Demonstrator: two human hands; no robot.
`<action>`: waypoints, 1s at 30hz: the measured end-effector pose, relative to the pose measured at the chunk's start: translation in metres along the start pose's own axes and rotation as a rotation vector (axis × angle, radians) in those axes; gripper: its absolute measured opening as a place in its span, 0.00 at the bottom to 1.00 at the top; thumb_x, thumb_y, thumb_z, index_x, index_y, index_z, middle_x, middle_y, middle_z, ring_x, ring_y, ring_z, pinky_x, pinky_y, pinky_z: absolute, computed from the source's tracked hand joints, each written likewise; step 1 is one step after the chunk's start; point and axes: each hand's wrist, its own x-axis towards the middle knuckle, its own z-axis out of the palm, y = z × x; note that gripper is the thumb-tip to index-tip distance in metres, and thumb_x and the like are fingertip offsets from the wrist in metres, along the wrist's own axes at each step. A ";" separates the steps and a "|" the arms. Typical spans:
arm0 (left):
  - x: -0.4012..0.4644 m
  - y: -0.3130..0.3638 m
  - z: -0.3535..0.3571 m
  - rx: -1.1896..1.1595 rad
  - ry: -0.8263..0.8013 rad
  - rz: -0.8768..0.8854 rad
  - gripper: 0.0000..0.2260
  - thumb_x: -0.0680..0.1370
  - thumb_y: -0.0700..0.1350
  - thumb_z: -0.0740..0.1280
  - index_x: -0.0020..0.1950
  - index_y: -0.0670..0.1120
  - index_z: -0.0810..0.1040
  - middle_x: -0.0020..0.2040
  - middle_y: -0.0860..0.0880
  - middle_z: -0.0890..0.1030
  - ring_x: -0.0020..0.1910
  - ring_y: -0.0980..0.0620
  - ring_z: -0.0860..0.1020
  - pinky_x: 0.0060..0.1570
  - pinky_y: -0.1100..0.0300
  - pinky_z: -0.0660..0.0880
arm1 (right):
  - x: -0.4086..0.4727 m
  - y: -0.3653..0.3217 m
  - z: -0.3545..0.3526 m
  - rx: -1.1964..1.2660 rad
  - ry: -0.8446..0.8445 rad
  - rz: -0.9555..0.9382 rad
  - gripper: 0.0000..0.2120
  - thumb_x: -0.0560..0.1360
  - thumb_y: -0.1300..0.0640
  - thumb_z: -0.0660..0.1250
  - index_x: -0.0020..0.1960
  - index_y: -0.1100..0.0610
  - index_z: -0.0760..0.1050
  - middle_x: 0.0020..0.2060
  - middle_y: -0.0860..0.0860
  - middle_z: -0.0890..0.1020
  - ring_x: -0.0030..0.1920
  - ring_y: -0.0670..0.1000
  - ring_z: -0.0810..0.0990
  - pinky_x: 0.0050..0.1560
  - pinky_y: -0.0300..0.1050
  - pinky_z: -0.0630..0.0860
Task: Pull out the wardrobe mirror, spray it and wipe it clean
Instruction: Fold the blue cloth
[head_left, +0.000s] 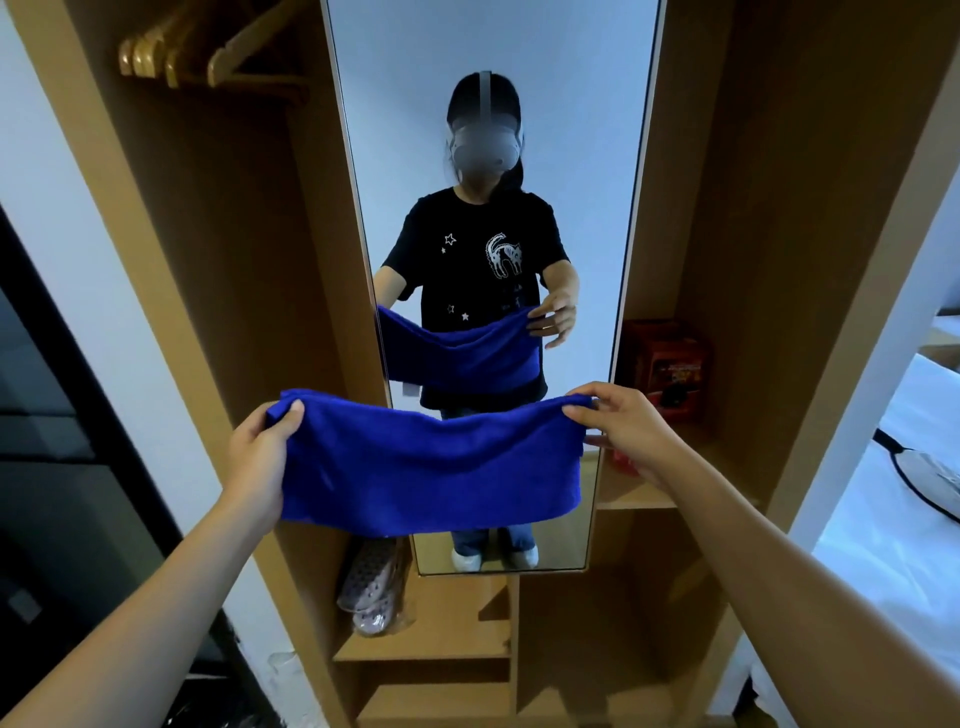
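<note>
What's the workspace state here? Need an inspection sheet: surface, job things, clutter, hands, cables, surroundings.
Surface: mirror pulled out, facing the camera, upright between wardrobe sections; wetness cannot be told.
Job's things: blue cloth stretched flat in front of the mirror; spray bottle nothing seen.
Clutter: red box on right shelf; bagged slippers on lower left shelf; wooden hangers top left.
Hands: left hand grips the cloth's left corner; right hand pinches its right corner.
Cables: nothing seen.
Surroundings: white bed at right.

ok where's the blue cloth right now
In the head view the blue cloth hangs stretched between the left hand and right hand, in front of the lower part of the wardrobe mirror.
</note>
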 end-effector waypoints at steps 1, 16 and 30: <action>-0.002 0.003 0.003 -0.009 -0.030 0.024 0.07 0.79 0.47 0.66 0.43 0.54 0.81 0.46 0.50 0.81 0.52 0.44 0.77 0.53 0.49 0.70 | 0.000 -0.001 0.000 0.009 -0.028 -0.017 0.05 0.78 0.59 0.68 0.52 0.54 0.80 0.48 0.52 0.83 0.52 0.51 0.82 0.55 0.48 0.78; -0.015 0.060 0.016 -0.957 -0.514 -0.119 0.05 0.70 0.37 0.69 0.45 0.43 0.79 0.36 0.50 0.79 0.36 0.52 0.79 0.61 0.51 0.68 | -0.038 -0.103 0.007 0.701 -0.452 -0.266 0.06 0.78 0.63 0.59 0.45 0.57 0.73 0.38 0.51 0.79 0.39 0.47 0.79 0.41 0.39 0.77; -0.072 0.099 0.093 -0.636 -1.152 -0.026 0.08 0.72 0.43 0.60 0.37 0.40 0.72 0.33 0.45 0.72 0.36 0.47 0.70 0.47 0.52 0.72 | -0.048 -0.142 0.028 0.390 -0.816 -0.429 0.07 0.76 0.69 0.60 0.52 0.64 0.73 0.50 0.58 0.79 0.56 0.55 0.79 0.58 0.46 0.75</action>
